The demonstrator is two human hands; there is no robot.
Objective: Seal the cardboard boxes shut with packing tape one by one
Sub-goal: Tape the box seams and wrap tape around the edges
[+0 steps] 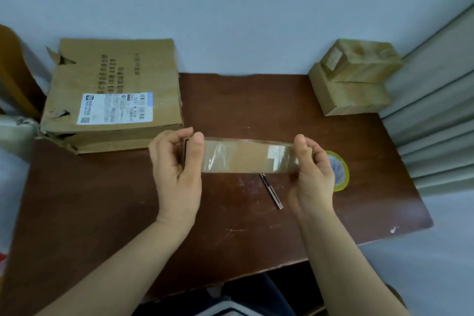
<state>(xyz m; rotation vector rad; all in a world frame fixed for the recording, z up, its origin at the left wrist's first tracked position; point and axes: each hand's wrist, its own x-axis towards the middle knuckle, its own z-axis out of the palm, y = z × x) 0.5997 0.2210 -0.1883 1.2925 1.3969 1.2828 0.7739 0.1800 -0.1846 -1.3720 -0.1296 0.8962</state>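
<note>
Small cardboard box (246, 155) is off the tabletop (102, 200), held level between both hands, long side facing the camera. Its front face is glossy, with clear tape over it and a pale label patch near its right end.

Left hand (177, 161) grips the box's left end: thumb on the near face, fingers curled over the top and back. Right hand (313, 169) grips the right end the same way, thumb up front. Both are closed on the box; neither is free.

Positions relative to the held box:
- Tape roll (339, 172): just past the right end, lying on the tabletop and partly hidden behind the right hand. Yellowish rim, pale core. Can't tell whether the hand touches it.
- Utility knife (272, 191): below the box and toward the camera, lying flat on the tabletop, angled, apart from both hands.
- Stack of big flattened cartons (115, 79): to the left and beyond, torn at the left edge, with a white shipping label (115, 108) on the top one. The near corner sits close to the left hand.
- Two small taped boxes (356, 79): to the far right and beyond, stacked one on the other at the tabletop's back corner, well apart from the held box.

Pale wall (230, 7) behind everything.
</note>
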